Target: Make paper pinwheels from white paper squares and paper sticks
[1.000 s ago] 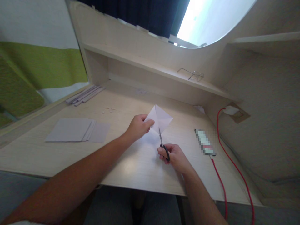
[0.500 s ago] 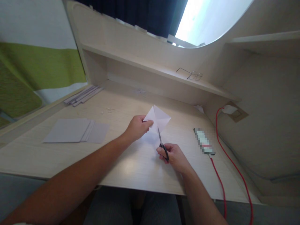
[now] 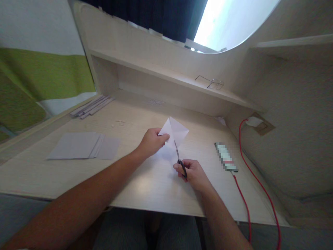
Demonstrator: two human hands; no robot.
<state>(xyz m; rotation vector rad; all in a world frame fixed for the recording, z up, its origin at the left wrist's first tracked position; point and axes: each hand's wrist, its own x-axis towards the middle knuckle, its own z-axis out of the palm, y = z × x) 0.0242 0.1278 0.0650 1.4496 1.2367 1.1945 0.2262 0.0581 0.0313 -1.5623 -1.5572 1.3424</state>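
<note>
At the centre of the surface (image 3: pixel 145 187), the left hand (image 3: pixel 152 141) pinches a folded white paper (image 3: pixel 174 130) at its 9 o'clock corner, fingers closed on the edge and thumb on top. The paper is lifted a little and tilted up toward the head, probably so that both the creases and the blades can be seen while it is kept stiff. It has a diamond shape with fold lines that meet near its middle.

From 6 o'clock of the paper the right hand (image 3: pixel 191 173) grips the black handles of the scissors (image 3: pixel 179 158), fingers curled through the loops. The blades point to 12 o'clock and their tips reach into the lower edge of the paper. They look nearly closed, but they are thin and I cannot tell how wide they stand. I think the two hands are set opposite like this so one holds the sheet tight while the other guides the blades.

At 9 o'clock, well apart, a pile of sheets (image 3: pixel 83 146) lies flat, and at 11 o'clock some strips (image 3: pixel 92 106) lie near the surface's edge. At 3 o'clock lies a blurred flat thing (image 3: pixel 225 157), and a red cable (image 3: pixel 249 180) runs from it up to the wall socket (image 3: pixel 256 122). On the shelf (image 3: pixel 161 74) at 1 o'clock glasses (image 3: pixel 212 82) rest, away from the work
</note>
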